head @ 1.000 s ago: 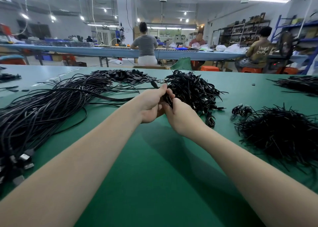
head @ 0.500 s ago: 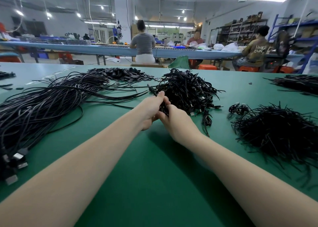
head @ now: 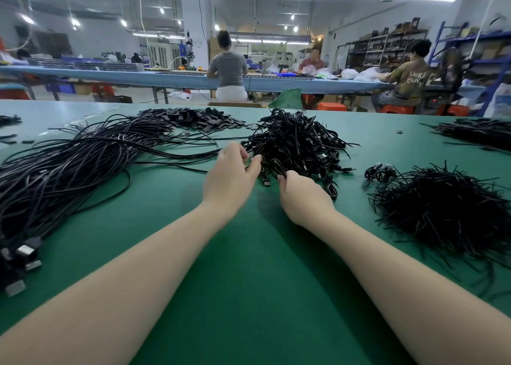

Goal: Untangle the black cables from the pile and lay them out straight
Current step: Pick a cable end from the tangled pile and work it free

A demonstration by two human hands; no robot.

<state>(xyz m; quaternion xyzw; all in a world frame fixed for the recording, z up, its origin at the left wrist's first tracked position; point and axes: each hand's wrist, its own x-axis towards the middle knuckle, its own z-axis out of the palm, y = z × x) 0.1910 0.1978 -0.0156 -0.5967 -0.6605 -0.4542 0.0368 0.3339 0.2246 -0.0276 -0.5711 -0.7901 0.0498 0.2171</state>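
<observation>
Tangled pile [head: 296,143] of black cables sits mid-desk toward the far edge, just beyond both hands. Right hand [head: 302,196] at the pile's near edge, fingers curled round a cable loop [head: 276,165] pulled from the tangle. Left hand [head: 231,176] just left of the pile, fingers loosely spread and slightly blurred; whether it pinches a strand cannot be told. The two hands are close but apart.

Pile is a dense knot of short coiled cables, glossy black, loose ends sticking out to the right; a metal-tipped plug [head: 266,182] lies at its near edge between the hands.

Long bundle [head: 69,165] of straightened cables runs from the desk's left near edge diagonally toward the far middle, connectors [head: 22,259] gathered at the near-left end. A few strands from it reach toward the left hand.

Heap of short black ties [head: 442,212] by the right edge. Small coil [head: 380,172] between that heap and the pile. Flat black pieces [head: 193,119] near the far edge. Desk [head: 249,281] surface is green.
</observation>
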